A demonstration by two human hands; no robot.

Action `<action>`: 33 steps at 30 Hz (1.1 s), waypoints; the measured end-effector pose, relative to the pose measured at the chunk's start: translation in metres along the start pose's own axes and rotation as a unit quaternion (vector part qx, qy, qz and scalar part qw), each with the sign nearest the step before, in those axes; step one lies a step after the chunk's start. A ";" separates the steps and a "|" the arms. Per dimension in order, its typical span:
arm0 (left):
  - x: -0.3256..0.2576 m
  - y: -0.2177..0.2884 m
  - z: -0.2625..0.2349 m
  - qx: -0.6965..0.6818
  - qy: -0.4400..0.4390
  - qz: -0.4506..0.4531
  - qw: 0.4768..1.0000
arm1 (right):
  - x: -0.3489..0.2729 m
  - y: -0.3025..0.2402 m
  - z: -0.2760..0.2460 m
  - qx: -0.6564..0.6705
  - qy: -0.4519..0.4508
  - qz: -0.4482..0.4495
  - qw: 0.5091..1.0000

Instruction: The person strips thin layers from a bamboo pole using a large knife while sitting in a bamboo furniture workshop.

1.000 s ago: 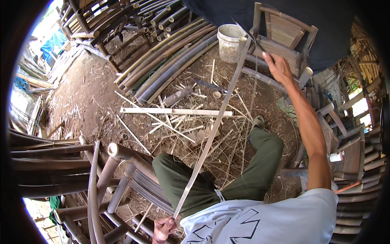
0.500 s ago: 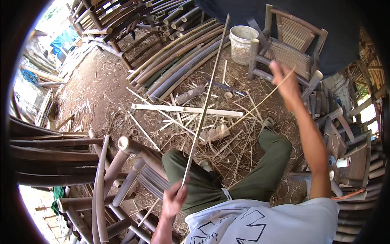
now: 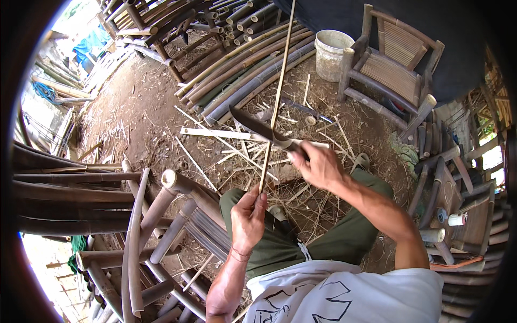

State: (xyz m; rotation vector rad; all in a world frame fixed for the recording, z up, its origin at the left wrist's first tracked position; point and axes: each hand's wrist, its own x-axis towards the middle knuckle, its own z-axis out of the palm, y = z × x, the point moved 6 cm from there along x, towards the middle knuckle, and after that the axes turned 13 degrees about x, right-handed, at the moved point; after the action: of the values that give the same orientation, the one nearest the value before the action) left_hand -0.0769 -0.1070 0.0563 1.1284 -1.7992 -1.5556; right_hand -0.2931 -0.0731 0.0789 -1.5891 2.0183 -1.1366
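Note:
My left hand (image 3: 249, 218) is closed round the lower end of a long, thin bamboo strip (image 3: 283, 75), which slants up and away past the top of the view. In my right hand (image 3: 320, 168) is the handle of a large knife with a broad, dark, curved blade (image 3: 252, 124). The blade points left and crosses the strip a little beyond my left hand. Whether its edge bites into the strip, I cannot tell. Beneath, a pale split bamboo slat (image 3: 215, 133) lies on the ground among shavings (image 3: 307, 207), partly hidden by the knife.
Bamboo poles (image 3: 242, 70) lie on the ground ahead. A white bucket (image 3: 331, 56) stands beside a bamboo chair (image 3: 390, 67) at the far right. Close on my left is a bamboo frame (image 3: 180, 185); a small white cup (image 3: 456, 219) sits on a wooden surface at right.
My right hand has come down and left from the far right, bringing the knife across the strip. A thin sliver near that hand is gone from there. My left hand has risen slightly.

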 end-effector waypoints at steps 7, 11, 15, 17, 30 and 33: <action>-0.016 -0.009 0.004 0.071 -0.005 0.041 0.997 | 0.013 0.023 -0.023 -0.046 0.025 -0.014 0.999; -0.020 -0.004 0.002 0.080 0.016 0.064 0.995 | -0.011 -0.003 0.002 -0.078 0.016 -0.195 0.978; -0.042 -0.012 -0.003 0.113 -0.013 0.037 0.993 | 0.028 0.063 -0.050 -0.074 0.037 0.100 0.992; -0.060 -0.019 -0.012 0.167 -0.021 0.071 0.983 | 0.041 0.079 -0.089 -0.088 0.078 0.139 0.983; -0.138 -0.107 -0.070 0.241 -0.009 0.092 0.966 | 0.067 0.127 -0.224 -0.225 0.125 0.205 0.944; -0.143 -0.104 -0.065 0.241 -0.031 0.083 0.966 | 0.064 0.115 -0.252 -0.282 0.171 0.102 0.939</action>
State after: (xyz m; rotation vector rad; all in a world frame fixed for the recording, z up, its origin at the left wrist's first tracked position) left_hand 0.0785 -0.0237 -0.0098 1.1049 -2.3281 -1.0938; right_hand -0.5605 -0.0299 0.1643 -1.4269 2.8629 -0.8415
